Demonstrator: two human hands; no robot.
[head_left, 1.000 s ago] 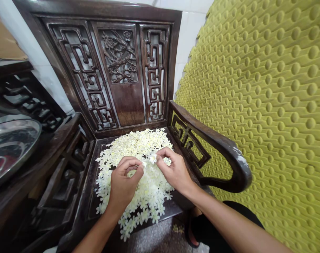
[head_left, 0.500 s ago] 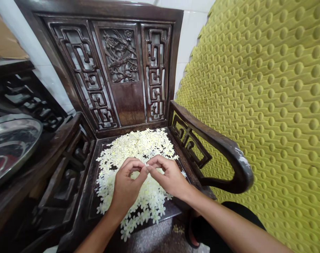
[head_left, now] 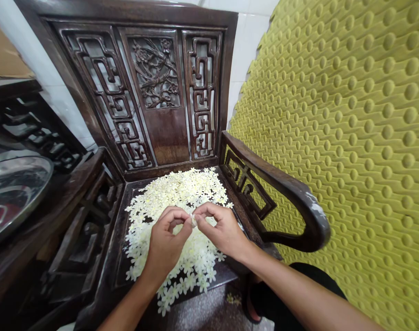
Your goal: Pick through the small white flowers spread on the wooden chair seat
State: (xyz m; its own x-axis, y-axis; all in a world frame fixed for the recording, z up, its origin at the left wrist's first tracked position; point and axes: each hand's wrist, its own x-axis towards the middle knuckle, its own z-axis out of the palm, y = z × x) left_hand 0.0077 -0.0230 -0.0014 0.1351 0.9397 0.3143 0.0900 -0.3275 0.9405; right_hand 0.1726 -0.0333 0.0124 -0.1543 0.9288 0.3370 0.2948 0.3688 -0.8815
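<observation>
Many small pale yellow-white flowers (head_left: 181,188) are spread over the dark wooden seat of a carved chair (head_left: 166,133). Above them, my left hand (head_left: 169,236) and my right hand (head_left: 223,230) meet fingertip to fingertip. Thumb and index finger are pinched together on each hand. A tiny whitish piece (head_left: 193,220) shows between the two pinches; it is too small to name. The fingers hide most of it, along with the flowers beneath.
The chair's right armrest (head_left: 281,174) curves forward beside a yellow bumpy mat (head_left: 361,128). At the left, a shiny metal tray (head_left: 43,184) stands by the left armrest (head_left: 74,193). A few flowers (head_left: 234,299) lie on the floor.
The fingertips have shifted very slightly around the whitish piece, with a little more of it showing between them. The view has moved slightly.
</observation>
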